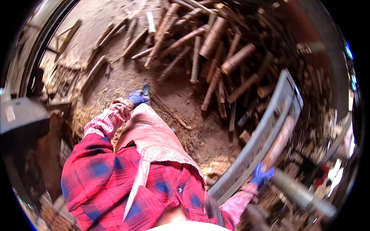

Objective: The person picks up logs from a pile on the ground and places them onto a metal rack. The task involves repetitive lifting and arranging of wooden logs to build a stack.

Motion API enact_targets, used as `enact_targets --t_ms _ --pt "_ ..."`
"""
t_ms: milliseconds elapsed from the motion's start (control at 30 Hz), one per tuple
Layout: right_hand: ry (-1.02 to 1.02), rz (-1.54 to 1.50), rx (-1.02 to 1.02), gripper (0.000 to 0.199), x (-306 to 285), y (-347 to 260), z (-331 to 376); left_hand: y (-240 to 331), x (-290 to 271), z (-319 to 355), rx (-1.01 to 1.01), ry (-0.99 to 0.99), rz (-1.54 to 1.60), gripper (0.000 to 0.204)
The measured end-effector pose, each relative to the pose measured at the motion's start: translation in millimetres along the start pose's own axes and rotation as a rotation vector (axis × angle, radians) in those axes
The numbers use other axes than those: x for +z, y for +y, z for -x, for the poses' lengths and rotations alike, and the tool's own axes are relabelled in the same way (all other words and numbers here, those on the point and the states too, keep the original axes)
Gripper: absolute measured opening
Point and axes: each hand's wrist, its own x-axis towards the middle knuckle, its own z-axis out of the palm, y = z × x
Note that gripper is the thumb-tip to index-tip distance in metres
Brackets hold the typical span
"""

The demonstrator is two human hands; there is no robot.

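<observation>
The right arm reaches out low to the side, its blue-gloved right hand (262, 175) at the near end of a pale log (280, 143), which lies along the right side of a long grey metal piece (246, 152) bearing a blurred, unreadable dark mark at its far end. The left arm bends forward, the gloved left hand (137, 97) beside a dark object (146, 89); I cannot tell whether either hand's fingers grip.
</observation>
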Motion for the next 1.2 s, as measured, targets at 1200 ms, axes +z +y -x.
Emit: enact_targets --t_ms 1200 --pt "-1.306 -0.731 0.789 0.055 240 -539 212 15 -85 -703 -0.023 0.212 -0.106 0.083"
